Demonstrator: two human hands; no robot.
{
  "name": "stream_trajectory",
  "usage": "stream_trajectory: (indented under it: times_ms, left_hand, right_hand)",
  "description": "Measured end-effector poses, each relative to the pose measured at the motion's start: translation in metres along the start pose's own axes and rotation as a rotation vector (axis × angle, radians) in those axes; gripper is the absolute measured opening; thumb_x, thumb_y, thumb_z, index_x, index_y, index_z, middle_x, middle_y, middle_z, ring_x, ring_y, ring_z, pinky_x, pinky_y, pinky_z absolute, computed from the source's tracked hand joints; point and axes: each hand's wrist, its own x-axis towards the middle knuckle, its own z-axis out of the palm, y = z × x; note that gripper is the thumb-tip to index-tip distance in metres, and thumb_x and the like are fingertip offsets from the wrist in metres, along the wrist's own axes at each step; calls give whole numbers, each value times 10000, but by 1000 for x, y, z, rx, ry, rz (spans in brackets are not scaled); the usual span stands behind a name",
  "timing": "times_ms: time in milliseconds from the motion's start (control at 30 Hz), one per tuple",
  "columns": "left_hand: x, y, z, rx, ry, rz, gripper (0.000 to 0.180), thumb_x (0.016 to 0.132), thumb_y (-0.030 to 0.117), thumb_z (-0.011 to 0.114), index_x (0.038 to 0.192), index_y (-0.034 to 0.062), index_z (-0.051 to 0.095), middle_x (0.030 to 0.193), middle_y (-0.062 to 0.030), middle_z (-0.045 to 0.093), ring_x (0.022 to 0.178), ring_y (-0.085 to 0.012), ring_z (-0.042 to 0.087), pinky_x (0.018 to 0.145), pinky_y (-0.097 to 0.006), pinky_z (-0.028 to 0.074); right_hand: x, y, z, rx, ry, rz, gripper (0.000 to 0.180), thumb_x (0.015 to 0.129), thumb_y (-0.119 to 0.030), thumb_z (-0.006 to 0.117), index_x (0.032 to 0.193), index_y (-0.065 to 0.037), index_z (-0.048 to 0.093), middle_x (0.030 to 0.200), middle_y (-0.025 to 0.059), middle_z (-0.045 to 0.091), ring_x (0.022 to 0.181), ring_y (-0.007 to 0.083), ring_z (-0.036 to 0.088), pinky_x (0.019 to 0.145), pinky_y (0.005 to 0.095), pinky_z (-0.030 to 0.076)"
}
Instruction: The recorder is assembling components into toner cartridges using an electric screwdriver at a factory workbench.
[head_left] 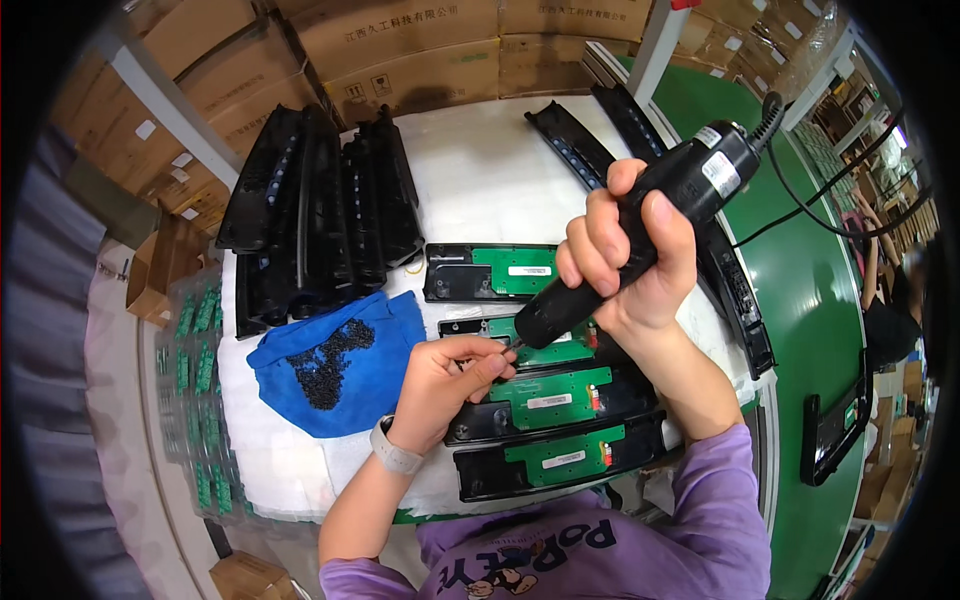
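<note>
My right hand [645, 265] is wrapped round a black corded electric screwdriver [690, 180], which slants down to the left. Its bit points at the fingertips of my left hand [445, 385], pinched together at the tip; whatever they hold is too small to make out. Beneath both hands lies a black plastic housing [455, 328] with a green circuit board [560, 350], partly covered by the screwdriver. Similar housings with boards lie in a column: one housing [455, 285] beyond it and two nearer me, including the nearest housing [485, 480].
Left of my hand, a blue cloth [385, 405] bears a heap of small black screws [330, 365]. Black housings [320, 200] are stacked behind it. More long black pieces [570, 140] lie at the right. Green boards [205, 360] sit in clear trays at left; a green conveyor [800, 330] runs at right.
</note>
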Motion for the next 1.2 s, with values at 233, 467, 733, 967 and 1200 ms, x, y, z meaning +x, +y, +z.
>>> stream_trajectory:
  times_ms: [233, 467, 733, 967, 1200]
  left_hand:
    - [6, 4, -23, -239, 186, 169, 176, 931, 70, 368, 1020, -23, 489, 1110, -178, 557, 909, -162, 575, 797, -245, 437]
    - [6, 15, -24, -289, 293, 196, 156, 945, 72, 358, 1021, -31, 447, 1082, -254, 560, 984, -272, 601, 836, -298, 494]
    - [3, 15, -30, -240, 167, 59, 173, 963, 153, 362, 955, 16, 466, 631, -39, 499, 476, -84, 411, 443, -204, 331]
    - [5, 14, -29, -259, 134, 8, 141, 941, 125, 379, 937, 29, 482, 570, 16, 397, 466, -47, 271, 429, -195, 206]
    - [7, 14, -20, -232, 175, 27, 82, 924, 106, 461, 936, 31, 492, 781, -113, 608, 514, -85, 444, 482, -203, 367]
  right_hand:
    - [58, 28, -2, -347, -54, -70, 219, 809, -144, 564, 945, -27, 438, 526, 41, 420, 389, 134, 406, 443, 288, 368]
    - [74, 58, -9, -492, -105, -25, 201, 775, -100, 625, 875, 6, 486, 528, 57, 480, 398, 133, 452, 400, 254, 361]
    - [80, 64, -10, -495, -125, -8, 176, 772, -109, 631, 812, -4, 495, 511, 50, 480, 393, 123, 447, 394, 246, 354]
    - [86, 68, -7, -509, -204, 99, 200, 752, -119, 652, 712, -24, 480, 507, 32, 476, 387, 105, 444, 392, 236, 351]
    - [82, 66, -12, -591, -293, 99, 180, 755, -116, 650, 767, -17, 500, 514, 27, 477, 399, 106, 461, 383, 229, 350]
